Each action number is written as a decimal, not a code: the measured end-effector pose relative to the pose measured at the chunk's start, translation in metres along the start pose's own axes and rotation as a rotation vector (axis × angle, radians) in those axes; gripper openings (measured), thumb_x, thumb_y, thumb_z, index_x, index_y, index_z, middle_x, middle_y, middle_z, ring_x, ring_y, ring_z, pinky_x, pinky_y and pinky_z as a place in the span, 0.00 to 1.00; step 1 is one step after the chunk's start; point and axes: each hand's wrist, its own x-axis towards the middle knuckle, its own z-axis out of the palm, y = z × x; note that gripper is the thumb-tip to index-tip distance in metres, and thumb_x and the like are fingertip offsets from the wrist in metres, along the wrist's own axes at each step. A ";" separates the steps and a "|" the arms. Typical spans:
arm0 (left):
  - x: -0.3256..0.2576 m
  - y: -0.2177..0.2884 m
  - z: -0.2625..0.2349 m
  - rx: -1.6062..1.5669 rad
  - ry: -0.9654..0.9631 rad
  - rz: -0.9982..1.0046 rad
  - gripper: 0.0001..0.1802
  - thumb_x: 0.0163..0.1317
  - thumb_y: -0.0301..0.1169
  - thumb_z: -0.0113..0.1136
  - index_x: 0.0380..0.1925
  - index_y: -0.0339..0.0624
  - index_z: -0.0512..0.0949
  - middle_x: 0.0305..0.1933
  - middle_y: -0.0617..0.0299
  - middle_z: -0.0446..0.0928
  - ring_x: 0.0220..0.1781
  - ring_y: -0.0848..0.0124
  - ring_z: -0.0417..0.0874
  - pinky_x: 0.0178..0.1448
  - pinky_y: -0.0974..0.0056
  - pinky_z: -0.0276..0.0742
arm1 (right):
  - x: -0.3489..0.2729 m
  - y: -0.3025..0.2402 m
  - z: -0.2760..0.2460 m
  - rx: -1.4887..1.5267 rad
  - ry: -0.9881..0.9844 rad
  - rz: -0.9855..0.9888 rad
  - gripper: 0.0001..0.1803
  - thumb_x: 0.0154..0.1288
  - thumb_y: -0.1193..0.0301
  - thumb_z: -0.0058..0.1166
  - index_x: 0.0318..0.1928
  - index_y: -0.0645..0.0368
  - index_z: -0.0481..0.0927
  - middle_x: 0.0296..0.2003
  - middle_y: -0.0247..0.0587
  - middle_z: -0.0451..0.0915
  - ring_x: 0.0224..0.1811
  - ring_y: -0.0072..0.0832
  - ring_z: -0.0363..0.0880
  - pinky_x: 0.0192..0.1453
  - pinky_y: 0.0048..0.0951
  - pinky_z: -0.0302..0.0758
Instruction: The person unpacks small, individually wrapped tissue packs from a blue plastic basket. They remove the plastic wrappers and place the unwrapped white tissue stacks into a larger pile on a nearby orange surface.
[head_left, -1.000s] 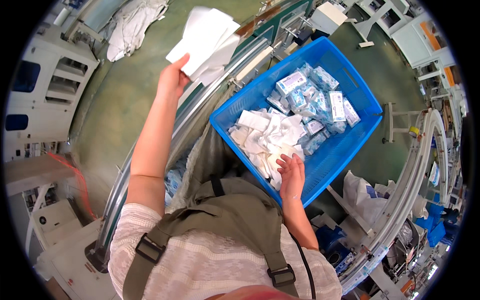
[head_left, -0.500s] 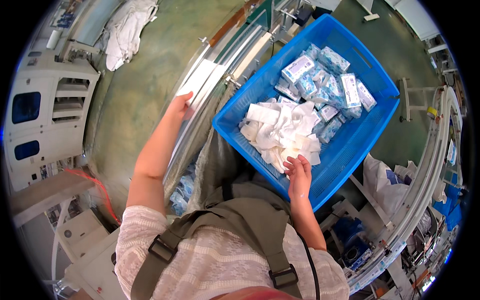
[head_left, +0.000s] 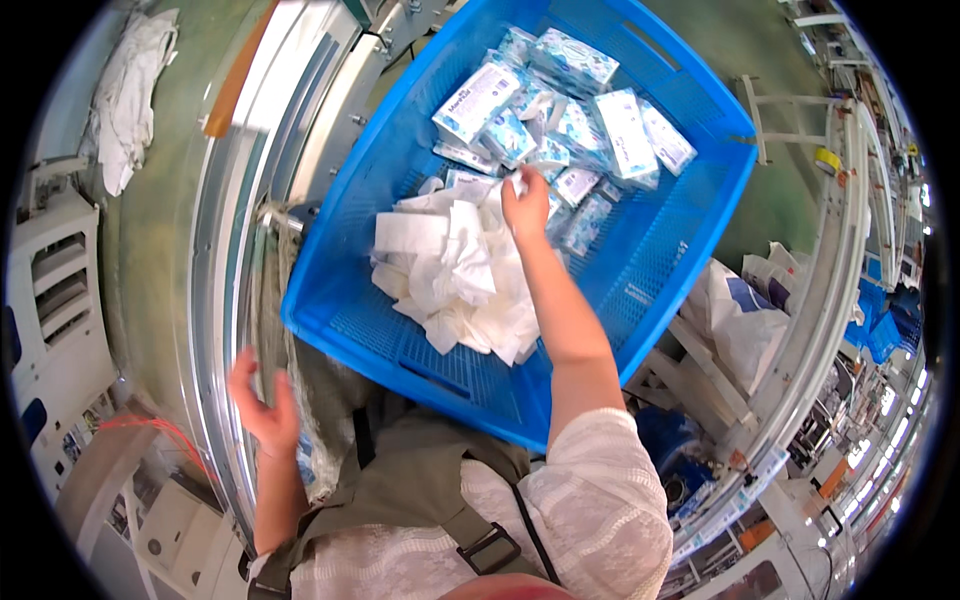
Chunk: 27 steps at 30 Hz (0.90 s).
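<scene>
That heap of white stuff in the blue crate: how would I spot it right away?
Find the big blue crate. The white tissue heap fills its near-left part, loose and crumpled, under the right hand. The packs beyond it are flat, wrapped and blue-patterned.

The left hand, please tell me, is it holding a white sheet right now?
No, the left hand is open and empty beside the blue crate.

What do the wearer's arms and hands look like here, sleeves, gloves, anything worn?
Both hands are bare: no gloves on the left hand or the right hand, and no rings or watch that I can make out. The forearms are uncovered; short sleeves of a white, lace-textured top end near the elbow. An olive-grey apron with dark straps and a black buckle lies over the chest.
</scene>
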 end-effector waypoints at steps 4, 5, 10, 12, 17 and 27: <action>0.004 0.043 0.042 -0.040 -0.243 0.184 0.22 0.49 0.18 0.63 0.48 0.31 0.74 0.52 0.43 0.75 0.51 0.48 0.77 0.55 0.53 0.74 | 0.092 0.004 0.052 -0.598 0.011 -0.373 0.38 0.49 0.58 0.68 0.57 0.66 0.71 0.51 0.56 0.77 0.53 0.47 0.77 0.55 0.40 0.74; 0.001 0.050 0.048 -0.079 -0.263 0.151 0.22 0.49 0.18 0.63 0.47 0.31 0.75 0.50 0.43 0.76 0.50 0.48 0.78 0.54 0.53 0.74 | 0.098 0.003 0.056 -0.589 -0.153 -0.230 0.39 0.47 0.57 0.68 0.57 0.67 0.71 0.50 0.56 0.77 0.53 0.49 0.77 0.56 0.40 0.73; 0.004 0.055 0.062 -0.174 -0.329 0.093 0.20 0.50 0.18 0.63 0.46 0.32 0.76 0.48 0.46 0.78 0.46 0.51 0.80 0.50 0.55 0.76 | 0.081 -0.013 0.026 -0.380 -0.748 0.445 0.42 0.44 0.59 0.70 0.59 0.68 0.70 0.51 0.55 0.78 0.54 0.49 0.76 0.58 0.39 0.73; 0.003 0.051 0.065 -0.185 -0.359 0.051 0.20 0.51 0.18 0.63 0.47 0.33 0.77 0.48 0.46 0.78 0.46 0.53 0.80 0.50 0.55 0.76 | 0.031 0.022 0.007 0.316 -0.757 0.867 0.39 0.48 0.61 0.68 0.58 0.69 0.70 0.50 0.49 0.79 0.52 0.41 0.78 0.57 0.36 0.73; -0.012 0.060 0.090 -0.861 -0.301 -0.563 0.38 0.51 0.28 0.72 0.61 0.35 0.66 0.57 0.50 0.76 0.57 0.62 0.78 0.58 0.61 0.74 | -0.111 -0.098 -0.123 0.813 -1.003 0.445 0.42 0.52 0.73 0.67 0.66 0.68 0.62 0.55 0.45 0.75 0.56 0.32 0.74 0.62 0.32 0.67; 0.005 0.106 -0.002 -0.321 -0.280 0.792 0.24 0.49 0.21 0.62 0.49 0.48 0.75 0.61 0.57 0.74 0.65 0.55 0.73 0.70 0.50 0.64 | -0.179 -0.224 -0.196 1.593 -1.009 0.733 0.55 0.64 0.32 0.35 0.72 0.70 0.48 0.69 0.56 0.57 0.70 0.43 0.61 0.72 0.40 0.58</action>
